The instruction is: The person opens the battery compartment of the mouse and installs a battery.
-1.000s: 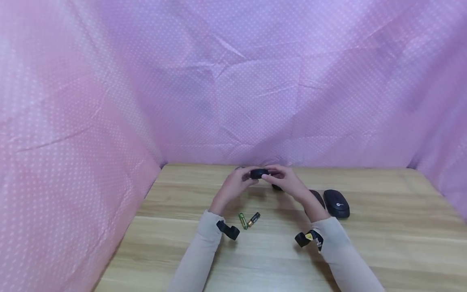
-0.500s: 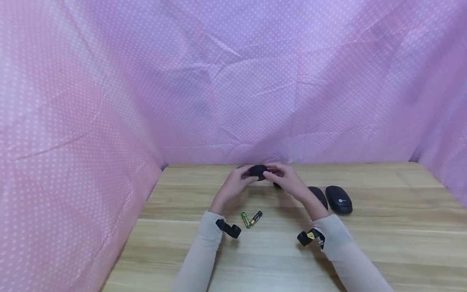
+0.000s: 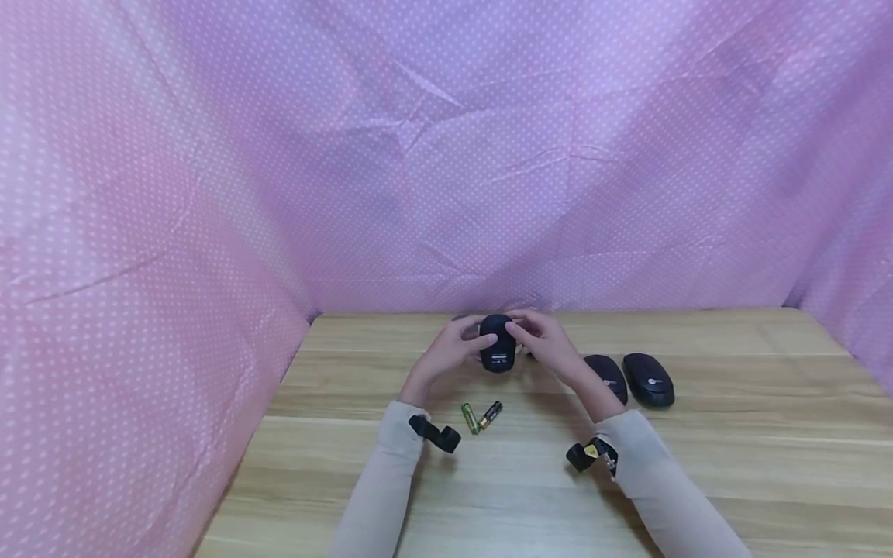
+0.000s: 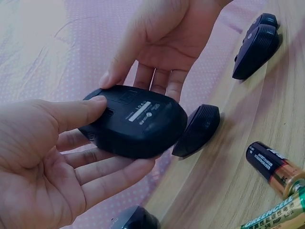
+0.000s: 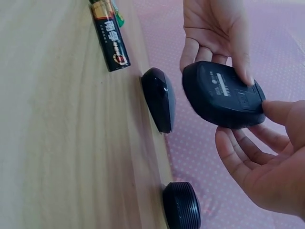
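A black computer mouse (image 3: 498, 353) is held up between both hands above the far part of the table, its labelled underside facing me. My left hand (image 3: 449, 349) grips one side, thumb lying on the underside and fingers beneath, as the left wrist view shows. From the other side my right hand (image 3: 551, 346) pinches the mouse near its end, thumb at the rim by the small cover (image 5: 245, 98). Closer to me on the table lie a green battery (image 3: 470, 418) and a black-and-copper battery (image 3: 491, 415), almost touching.
Right of the hands, two more black mice (image 3: 649, 380) rest side by side on the wooden table (image 3: 516, 496). Another mouse (image 4: 198, 131) sits behind the held one, and part of a further one (image 4: 136, 219) shows. Pink dotted cloth (image 3: 488, 194) hangs around the table.
The held mouse has turned from edge-on until its labelled underside faces the head camera. Both hands stay in nearly the same place; the batteries have not moved on the table.
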A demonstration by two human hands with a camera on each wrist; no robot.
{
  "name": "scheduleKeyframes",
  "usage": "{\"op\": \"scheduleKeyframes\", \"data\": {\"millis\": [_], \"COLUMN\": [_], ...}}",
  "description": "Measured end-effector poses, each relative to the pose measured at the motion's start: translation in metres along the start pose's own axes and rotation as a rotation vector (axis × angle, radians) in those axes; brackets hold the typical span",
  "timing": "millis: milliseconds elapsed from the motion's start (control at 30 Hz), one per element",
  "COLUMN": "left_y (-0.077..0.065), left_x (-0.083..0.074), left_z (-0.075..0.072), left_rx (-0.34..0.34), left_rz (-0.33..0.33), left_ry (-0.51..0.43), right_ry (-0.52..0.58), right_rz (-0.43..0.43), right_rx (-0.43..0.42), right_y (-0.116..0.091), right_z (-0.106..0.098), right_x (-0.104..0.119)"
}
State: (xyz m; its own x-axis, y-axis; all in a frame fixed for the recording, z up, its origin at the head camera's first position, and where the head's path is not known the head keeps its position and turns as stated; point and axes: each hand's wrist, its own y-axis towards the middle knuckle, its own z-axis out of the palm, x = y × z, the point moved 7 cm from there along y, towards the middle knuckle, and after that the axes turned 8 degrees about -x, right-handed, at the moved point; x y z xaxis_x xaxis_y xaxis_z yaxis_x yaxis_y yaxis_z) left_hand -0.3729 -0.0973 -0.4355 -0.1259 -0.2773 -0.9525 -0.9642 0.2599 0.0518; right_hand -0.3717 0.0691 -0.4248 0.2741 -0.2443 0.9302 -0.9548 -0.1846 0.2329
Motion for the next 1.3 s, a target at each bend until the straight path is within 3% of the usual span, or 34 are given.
{"op": "scheduleKeyframes", "data": {"millis": [567, 867, 1300], "left_y": [-0.0007, -0.0028, -0.0033], "left_x": [0.0013, -0.0036, -0.0025], "left_z": [0.0001, 0.0000, 0.0006], "left_rx": [0.005, 0.002, -0.014], "left_rz": [-0.063, -0.030, -0.033], "left_ry": [-0.173, -0.178, -0.189], "right_ry": [0.004, 0.058, 0.093], "right_rz": [-0.082, -0.060, -0.128], "right_rx": [0.041, 0.060, 0.037], "right_y": [-0.0012, -0.0017, -0.0031], "right_z": [0.0054, 0.0064, 0.0073], "right_x": [0.0036, 0.0009, 0.0033]}}
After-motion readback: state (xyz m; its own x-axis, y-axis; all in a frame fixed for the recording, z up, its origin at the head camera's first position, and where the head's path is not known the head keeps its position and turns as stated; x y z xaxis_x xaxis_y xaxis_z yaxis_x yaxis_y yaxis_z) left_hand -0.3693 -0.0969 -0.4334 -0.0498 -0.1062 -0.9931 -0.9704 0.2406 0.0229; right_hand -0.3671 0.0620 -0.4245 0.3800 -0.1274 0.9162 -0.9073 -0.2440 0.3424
